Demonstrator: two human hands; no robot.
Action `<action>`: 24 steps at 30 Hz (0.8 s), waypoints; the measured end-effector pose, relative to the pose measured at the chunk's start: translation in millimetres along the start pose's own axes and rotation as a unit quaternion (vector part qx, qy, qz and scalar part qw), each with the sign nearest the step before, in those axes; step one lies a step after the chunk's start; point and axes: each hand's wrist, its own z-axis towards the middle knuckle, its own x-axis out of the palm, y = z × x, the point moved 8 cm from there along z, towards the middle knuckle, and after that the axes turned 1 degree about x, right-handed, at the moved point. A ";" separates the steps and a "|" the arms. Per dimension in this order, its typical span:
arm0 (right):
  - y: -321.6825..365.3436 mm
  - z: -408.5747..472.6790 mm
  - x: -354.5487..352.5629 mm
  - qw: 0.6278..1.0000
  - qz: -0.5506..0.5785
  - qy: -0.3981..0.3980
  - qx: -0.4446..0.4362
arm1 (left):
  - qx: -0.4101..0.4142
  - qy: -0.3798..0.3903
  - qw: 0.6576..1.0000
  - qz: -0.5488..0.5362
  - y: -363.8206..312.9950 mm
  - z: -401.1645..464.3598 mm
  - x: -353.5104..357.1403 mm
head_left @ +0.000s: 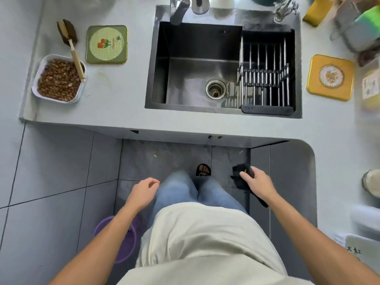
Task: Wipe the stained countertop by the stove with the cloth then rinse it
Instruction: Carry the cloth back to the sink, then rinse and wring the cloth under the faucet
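1. Overhead, the pale counter (115, 112) surrounds the dark sink (195, 79).
2. Below the sink, the right hand (258, 185) wraps its fingers around the black cloth (239, 174).
3. Left hand (144, 191) hangs loosely curled, holding nothing.

A: Item one?
B: Dark, nearly black cloth (238, 183), limp and crumpled, hanging from your right hand (258, 185) below counter height, in front of the cabinet.
A: Item two?
B: Pale grey smooth countertop (121, 103), L-shaped, wrapping round the black steel sink (185, 79), which looks dry and empty.
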 end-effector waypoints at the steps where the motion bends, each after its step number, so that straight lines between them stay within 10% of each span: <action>1: 21.3 7.9 -3.7 1.000 -0.002 0.004 -0.017 | -0.012 0.004 1.000 0.008 10.2 -2.5 1.7; 11: 177.9 57.5 -16.6 0.995 0.033 0.013 -0.095 | -0.077 0.056 0.994 0.051 46.3 20.3 -34.1; 24: 236.0 116.6 -37.0 0.953 0.299 -0.008 0.040 | 0.131 -0.005 0.991 -0.038 -216.7 145.0 -187.0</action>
